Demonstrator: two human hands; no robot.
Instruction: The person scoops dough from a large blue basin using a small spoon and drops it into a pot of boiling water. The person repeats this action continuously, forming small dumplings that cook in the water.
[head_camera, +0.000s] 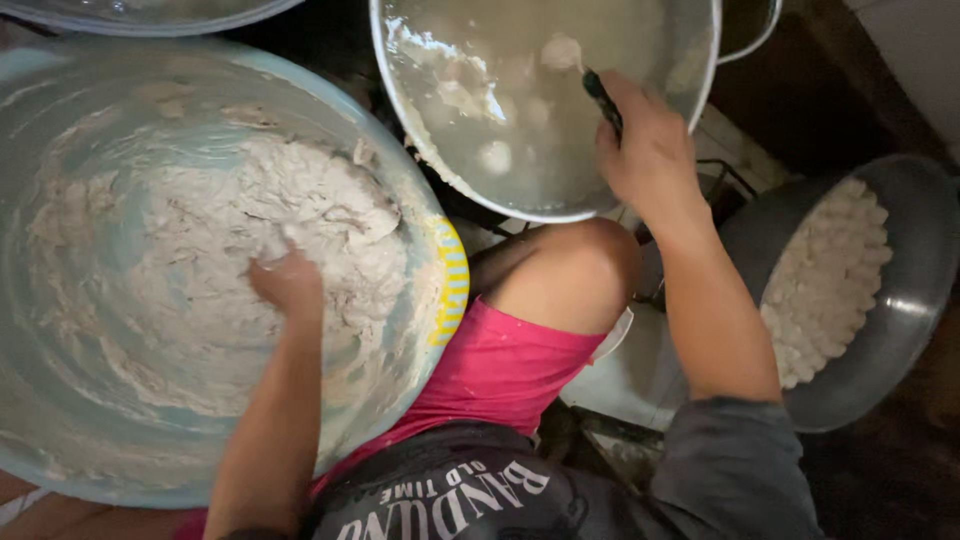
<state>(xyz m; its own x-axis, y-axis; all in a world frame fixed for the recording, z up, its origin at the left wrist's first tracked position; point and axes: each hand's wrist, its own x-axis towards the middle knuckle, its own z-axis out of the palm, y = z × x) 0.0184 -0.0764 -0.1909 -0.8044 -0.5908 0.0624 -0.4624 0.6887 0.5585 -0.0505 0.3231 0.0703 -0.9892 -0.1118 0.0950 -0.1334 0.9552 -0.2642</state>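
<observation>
The pale grey dough lies heaped in the middle and far side of the big light-blue basin, and my left hand is sunk into its near edge, fingers curled down and clutching a pinch of it. The mass spreads away from that hand, up and to both sides, so what I grip is already under my palm. My left hand is the nearer by far; my right hand is well apart, across my bare knee, over the metal pot of cloudy water. That hand is clenched round a dark-handled utensil, whose handle slants up and left from my fist toward the water; its working end is hidden, so I cannot tell what kind it is.

Counting: one basin of dough, one pot with several pale balls floating, about five that I can make out through the glare. To my right stands one dark metal bowl, tilted toward me and packed with many small white dough balls, too many to count. The rim of one more vessel shows at the top left.
</observation>
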